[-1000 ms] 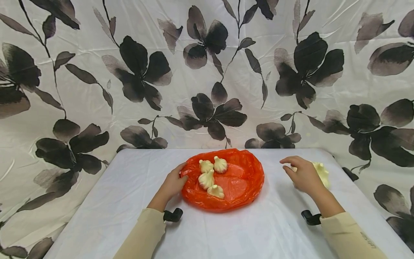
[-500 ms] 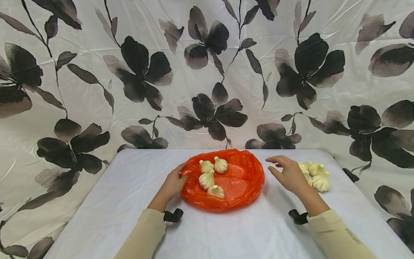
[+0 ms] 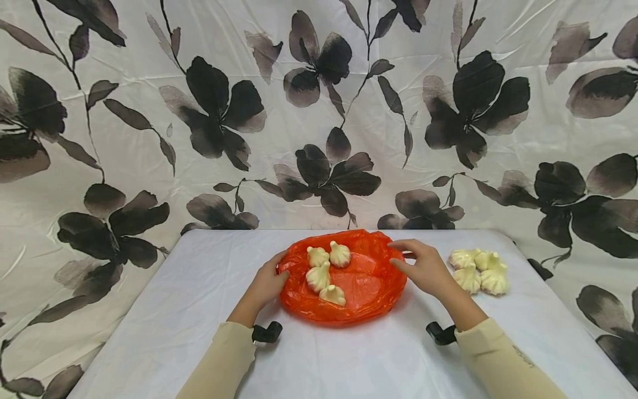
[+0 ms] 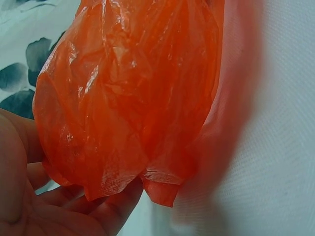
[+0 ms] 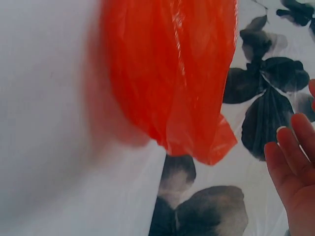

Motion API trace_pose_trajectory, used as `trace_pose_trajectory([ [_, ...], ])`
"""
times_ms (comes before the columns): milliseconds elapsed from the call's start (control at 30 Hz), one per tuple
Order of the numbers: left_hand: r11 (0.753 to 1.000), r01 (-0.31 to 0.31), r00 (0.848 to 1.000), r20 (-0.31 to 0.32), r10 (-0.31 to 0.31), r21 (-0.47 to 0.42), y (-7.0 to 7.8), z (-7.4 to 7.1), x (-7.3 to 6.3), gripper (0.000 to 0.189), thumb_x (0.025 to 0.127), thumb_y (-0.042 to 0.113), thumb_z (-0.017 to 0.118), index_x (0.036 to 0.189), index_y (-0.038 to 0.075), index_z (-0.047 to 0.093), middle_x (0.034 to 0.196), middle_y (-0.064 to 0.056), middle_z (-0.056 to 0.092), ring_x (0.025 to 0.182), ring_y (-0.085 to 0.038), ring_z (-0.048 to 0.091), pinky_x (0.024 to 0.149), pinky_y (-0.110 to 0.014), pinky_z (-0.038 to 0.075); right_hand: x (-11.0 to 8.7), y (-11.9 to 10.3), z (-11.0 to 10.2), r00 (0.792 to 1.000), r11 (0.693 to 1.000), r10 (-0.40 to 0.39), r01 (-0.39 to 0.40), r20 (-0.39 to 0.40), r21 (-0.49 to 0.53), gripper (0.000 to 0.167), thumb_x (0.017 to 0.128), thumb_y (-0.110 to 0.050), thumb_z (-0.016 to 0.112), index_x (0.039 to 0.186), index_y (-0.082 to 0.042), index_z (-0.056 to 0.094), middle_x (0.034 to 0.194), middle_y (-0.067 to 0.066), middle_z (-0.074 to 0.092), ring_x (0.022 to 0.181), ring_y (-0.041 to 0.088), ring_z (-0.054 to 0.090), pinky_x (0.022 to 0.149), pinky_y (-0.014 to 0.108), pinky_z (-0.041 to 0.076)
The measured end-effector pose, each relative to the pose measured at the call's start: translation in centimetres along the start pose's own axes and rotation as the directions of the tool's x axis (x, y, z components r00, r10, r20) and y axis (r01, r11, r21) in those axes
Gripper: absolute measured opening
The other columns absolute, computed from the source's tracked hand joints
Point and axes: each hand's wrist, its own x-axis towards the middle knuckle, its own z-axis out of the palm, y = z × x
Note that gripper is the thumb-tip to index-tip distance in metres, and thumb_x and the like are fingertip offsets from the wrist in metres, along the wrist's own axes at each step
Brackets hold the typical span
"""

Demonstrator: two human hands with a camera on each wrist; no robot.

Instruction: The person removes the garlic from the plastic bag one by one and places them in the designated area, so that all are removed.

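Observation:
A red plastic bag (image 3: pixel 366 288), its mouth spread wide and rolled into a round rim, sits mid-table. Several garlic bulbs (image 3: pixel 318 276) lie inside it, mostly toward the left. My left hand (image 3: pixel 267 284) grips the bag's left rim, thumb over the edge and fingers along the outer wall; the left wrist view shows these fingers (image 4: pixel 118 206) behind the crinkled plastic. At the opposite rim, my right hand (image 3: pixel 423 269) holds nothing, its fingers extended and overlapping the bag's edge. In the right wrist view those fingers (image 5: pixel 295 162) appear apart from the plastic.
More garlic bulbs (image 3: pixel 493 277) stand in a tight cluster on the right side of the white-covered table (image 3: pixel 359 360). Behind the table hangs a floral cloth (image 3: pixel 319 111). A black wrist camera (image 3: pixel 441 333) is strapped to each forearm.
My right hand has moved left from over the garlic cluster to the bag's right rim, uncovering the cluster. My left hand and the bag have stayed put.

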Motion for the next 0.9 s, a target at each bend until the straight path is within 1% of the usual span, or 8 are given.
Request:
trace_pose_trajectory([
  [67,1.000,-0.001,1.000,0.000,0.001,-0.003,0.0,0.0,0.0,0.059,0.097,0.017,0.051,0.152,0.018,0.031,0.154,-0.013,0.037,0.137,-0.034,0.043,0.104,-0.051,0.045,0.1,-0.3,0.2,0.999,0.998,0.036,-0.038,0.028,0.057,0.038,0.086,-0.014,0.072,0.123,-0.009,0.064,0.118,0.015,0.067,0.108,0.033,0.065,0.091,0.046,0.056],
  [167,1.000,-0.002,1.000,0.003,0.002,-0.004,0.1,0.0,-0.1,0.059,0.097,0.017,0.051,0.152,0.018,0.030,0.154,-0.013,0.037,0.137,-0.033,0.043,0.104,-0.051,0.045,0.3,-0.7,0.5,0.992,0.986,0.098,-0.107,0.076,0.128,0.042,0.086,-0.017,0.072,0.126,-0.014,0.061,0.121,0.014,0.067,0.109,0.034,0.065,0.092,0.045,0.056],
  [300,1.000,-0.002,1.000,0.004,0.002,-0.004,0.1,0.0,-0.1,0.059,0.097,0.018,0.051,0.152,0.018,0.030,0.155,-0.012,0.037,0.137,-0.033,0.043,0.104,-0.050,0.045,0.4,-1.0,1.0,0.980,0.968,0.150,-0.172,0.128,0.183,0.044,0.086,-0.019,0.072,0.128,-0.016,0.060,0.123,0.010,0.065,0.113,0.033,0.063,0.094,0.044,0.054],
  [467,1.000,0.006,1.000,0.005,-0.006,-0.008,0.0,0.1,-0.1,0.059,0.097,0.018,0.051,0.152,0.018,0.030,0.155,-0.012,0.037,0.137,-0.033,0.042,0.105,-0.050,0.045,0.6,-1.4,1.8,0.969,0.954,0.175,-0.211,0.176,0.213,0.045,0.086,-0.020,0.073,0.129,-0.016,0.060,0.128,0.007,0.063,0.118,0.032,0.059,0.098,0.044,0.052],
  [567,1.000,0.010,1.000,0.006,-0.009,-0.013,0.0,0.1,-0.1,0.060,0.097,0.018,0.051,0.153,0.018,0.030,0.155,-0.012,0.036,0.138,-0.033,0.042,0.105,-0.050,0.044,0.7,-1.8,2.3,0.960,0.946,0.192,-0.237,0.203,0.223,0.045,0.085,-0.021,0.073,0.128,-0.017,0.060,0.130,0.007,0.061,0.120,0.035,0.058,0.097,0.043,0.053],
  [633,1.000,0.011,1.000,0.006,-0.011,-0.015,0.1,0.1,-0.1,0.060,0.097,0.018,0.051,0.153,0.018,0.030,0.155,-0.012,0.036,0.138,-0.033,0.042,0.105,-0.050,0.045,0.7,-2.1,2.7,0.955,0.943,0.202,-0.250,0.219,0.221,0.045,0.085,-0.023,0.073,0.128,-0.018,0.060,0.130,0.006,0.061,0.118,0.034,0.059,0.094,0.041,0.055],
  [767,1.000,0.014,1.000,0.008,-0.014,-0.014,0.1,0.1,-0.2,0.060,0.097,0.018,0.051,0.153,0.018,0.030,0.155,-0.012,0.036,0.138,-0.033,0.041,0.105,-0.050,0.045,0.8,-2.5,3.5,0.952,0.946,0.187,-0.241,0.242,0.219,0.044,0.084,-0.026,0.074,0.126,-0.020,0.061,0.125,0.004,0.063,0.114,0.030,0.061,0.090,0.037,0.057],
  [900,1.000,0.016,1.000,0.008,-0.016,-0.017,0.2,0.1,-0.3,0.060,0.097,0.019,0.051,0.152,0.018,0.030,0.155,-0.011,0.036,0.139,-0.033,0.041,0.105,-0.050,0.045,0.8,-2.8,4.4,0.954,0.948,0.160,-0.220,0.252,0.232,0.042,0.084,-0.023,0.075,0.124,-0.022,0.063,0.121,0.003,0.064,0.113,0.031,0.061,0.087,0.035,0.058],
])
